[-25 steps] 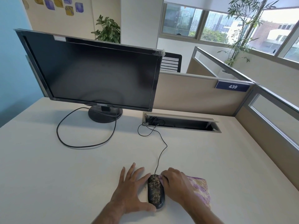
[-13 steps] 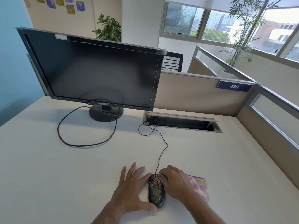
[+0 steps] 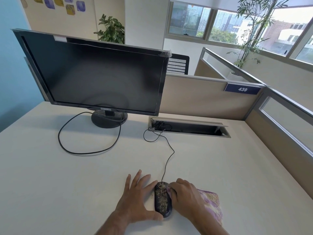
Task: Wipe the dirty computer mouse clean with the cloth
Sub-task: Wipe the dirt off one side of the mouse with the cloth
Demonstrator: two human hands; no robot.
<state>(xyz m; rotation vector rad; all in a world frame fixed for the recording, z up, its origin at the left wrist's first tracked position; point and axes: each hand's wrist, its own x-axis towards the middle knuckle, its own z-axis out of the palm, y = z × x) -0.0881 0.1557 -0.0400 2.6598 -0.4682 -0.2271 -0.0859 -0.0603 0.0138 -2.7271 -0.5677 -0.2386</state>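
Observation:
A black wired computer mouse (image 3: 162, 200) lies near the desk's front edge, its top speckled with yellowish-brown grime. My left hand (image 3: 137, 199) rests flat to its left, fingers spread, with index finger and thumb touching the mouse's side and rear. On the right side of the mouse, my right hand (image 3: 184, 195) is closed on a purple-and-cream patterned cloth (image 3: 210, 203); a fold of the cloth is pressed against the mouse's right flank. Most of the cloth trails on the desk behind that hand.
The mouse cable (image 3: 166, 160) runs back to an open cable slot (image 3: 189, 128) in the white desk (image 3: 67, 184). A black monitor (image 3: 94, 77) stands at the back left with a looped cord (image 3: 88, 150). Beige partitions (image 3: 203, 97) close the back and right.
Both hands and the mouse have stayed in place; only the camera has shifted slightly.

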